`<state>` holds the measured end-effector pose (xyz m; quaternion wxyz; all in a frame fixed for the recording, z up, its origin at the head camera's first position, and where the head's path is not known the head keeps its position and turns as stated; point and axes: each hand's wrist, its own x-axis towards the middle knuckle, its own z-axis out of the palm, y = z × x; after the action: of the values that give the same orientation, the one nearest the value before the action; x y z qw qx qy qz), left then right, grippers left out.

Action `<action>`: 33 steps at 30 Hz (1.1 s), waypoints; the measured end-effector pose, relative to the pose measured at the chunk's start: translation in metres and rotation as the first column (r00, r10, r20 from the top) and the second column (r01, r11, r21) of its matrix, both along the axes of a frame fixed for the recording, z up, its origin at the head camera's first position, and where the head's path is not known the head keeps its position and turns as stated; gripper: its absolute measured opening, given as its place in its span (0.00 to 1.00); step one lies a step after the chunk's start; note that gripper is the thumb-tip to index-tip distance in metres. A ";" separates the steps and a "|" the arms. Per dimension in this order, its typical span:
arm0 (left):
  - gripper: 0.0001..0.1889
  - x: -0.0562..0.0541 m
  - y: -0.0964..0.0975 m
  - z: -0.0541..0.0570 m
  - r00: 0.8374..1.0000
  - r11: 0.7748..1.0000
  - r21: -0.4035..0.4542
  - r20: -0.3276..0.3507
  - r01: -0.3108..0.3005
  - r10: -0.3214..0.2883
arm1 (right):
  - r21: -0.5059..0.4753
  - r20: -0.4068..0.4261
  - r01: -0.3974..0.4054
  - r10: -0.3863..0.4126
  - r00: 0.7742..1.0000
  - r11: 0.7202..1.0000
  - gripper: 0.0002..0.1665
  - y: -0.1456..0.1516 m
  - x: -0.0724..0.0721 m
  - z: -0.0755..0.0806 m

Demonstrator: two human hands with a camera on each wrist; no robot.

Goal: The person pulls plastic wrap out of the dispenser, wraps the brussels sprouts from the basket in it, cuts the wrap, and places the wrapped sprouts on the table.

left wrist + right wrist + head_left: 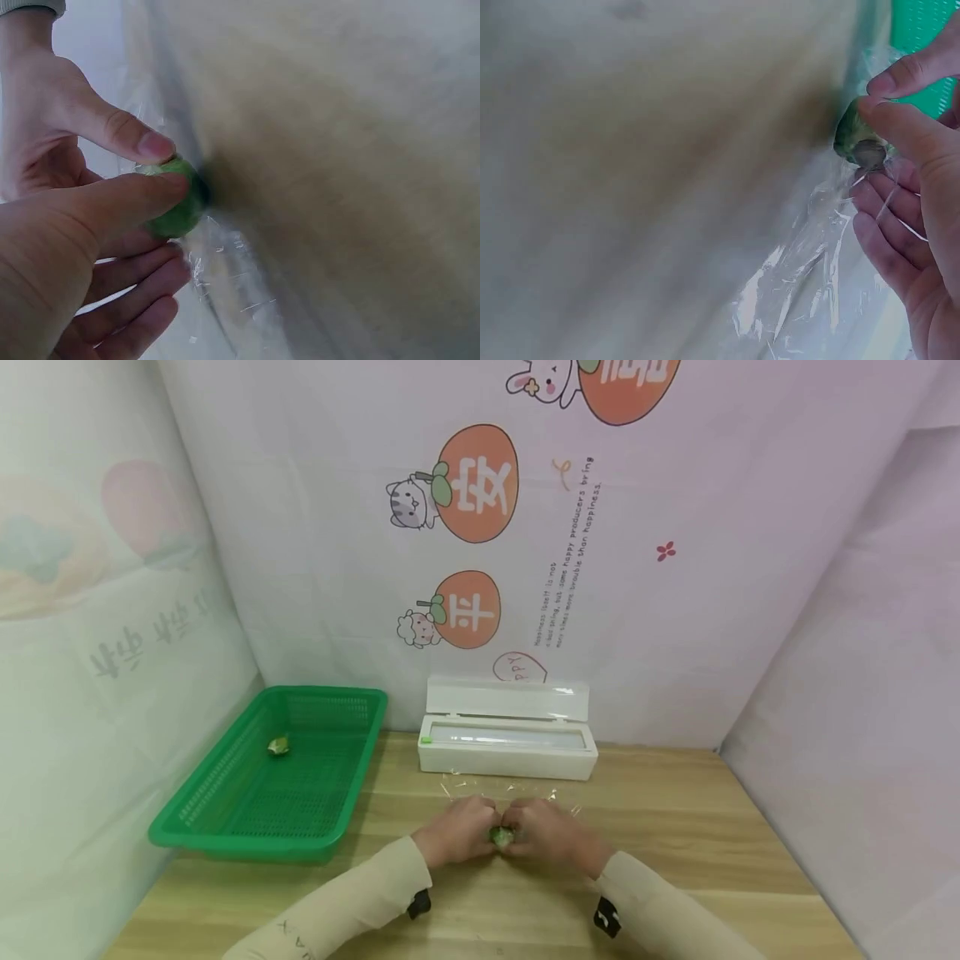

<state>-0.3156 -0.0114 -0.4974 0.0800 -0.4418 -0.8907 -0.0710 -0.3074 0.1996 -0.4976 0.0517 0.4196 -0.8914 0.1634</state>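
Both hands meet over the front middle of the table around a small green Brussels sprout (502,837). My left hand (463,829) pinches it from the left, thumb on top and fingers curled beneath. From the other side my right hand (551,833) grips it the same way, its thumb pressed on the upper side. A brownish cut base shows on the sprout (861,142) in the right wrist view. Clear plastic film (810,277) lies crinkled around and under the fingers. Part of the sprout is hidden by both thumbs.
A white cling film dispenser box (507,763) with its lid raised stands at the back against the printed cloth wall. To the left, a green plastic basket (352,793) holds one small green wrapped piece (278,746). Cloth walls border the wooden table (675,827).
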 end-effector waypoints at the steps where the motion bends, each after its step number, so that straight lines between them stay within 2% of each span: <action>1: 0.07 0.001 -0.001 -0.001 1.000 1.000 0.004 0.003 0.004 -0.004 | 0.001 0.013 0.013 -0.013 1.000 1.000 0.10 0.000 0.002 -0.002; 5: 0.08 0.000 -0.003 -0.003 0.999 0.999 0.040 0.037 -0.001 0.000 | 0.000 0.046 0.061 -0.061 0.997 0.998 0.10 0.000 0.003 -0.004; 13: 0.20 0.001 -0.013 -0.001 0.994 0.993 0.111 0.108 -0.034 0.022 | -0.052 0.176 0.042 -0.032 0.984 0.998 0.09 0.002 -0.004 -0.008; 19: 0.19 0.004 -0.007 -0.002 0.998 0.993 0.119 0.064 0.014 -0.021 | -0.061 0.242 0.049 -0.033 0.970 0.997 0.09 0.008 -0.009 -0.004; 22: 0.21 0.005 -0.003 -0.007 0.999 0.993 0.114 0.049 0.009 -0.015 | -0.041 0.260 0.058 -0.045 0.965 0.997 0.13 0.011 -0.011 -0.001; 25: 0.20 0.002 0.000 -0.012 0.999 0.993 0.120 0.053 -0.010 0.004 | -0.011 0.243 0.082 -0.077 0.967 0.997 0.17 0.011 -0.011 0.001; 28: 0.16 -0.004 0.004 -0.014 0.997 0.990 0.141 0.081 -0.014 0.003 | 0.004 0.206 0.132 -0.130 0.970 0.991 0.19 0.013 -0.009 0.005; 31: 0.10 -0.013 0.007 -0.014 0.990 0.985 0.171 0.140 -0.021 -0.004 | -0.018 0.145 0.152 -0.148 0.978 0.988 0.18 0.013 -0.007 0.008; 33: 0.07 -0.018 0.009 -0.012 0.977 0.980 0.195 0.213 -0.045 0.002 | -0.045 0.113 0.135 -0.129 0.985 0.990 0.15 0.012 -0.008 0.009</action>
<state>-0.3337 -0.0024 -0.5091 0.0292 -0.4109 -0.8878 -0.2052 -0.3150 0.2117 -0.4887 0.0243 0.3483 -0.9142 0.2058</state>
